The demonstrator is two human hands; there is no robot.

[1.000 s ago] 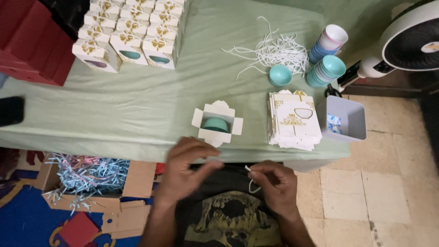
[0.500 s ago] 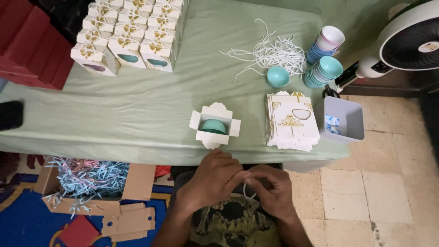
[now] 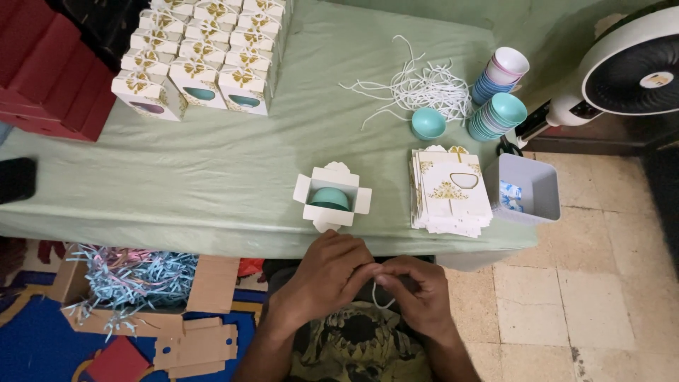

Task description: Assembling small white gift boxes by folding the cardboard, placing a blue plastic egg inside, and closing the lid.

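Head view shows both hands close together below the table edge, over the person's lap. The left hand and the right hand each pinch a thin white string between the fingertips; it is short and hangs in a small loop between them. Just above, on the green cloth, an open white box holds a teal bowl.
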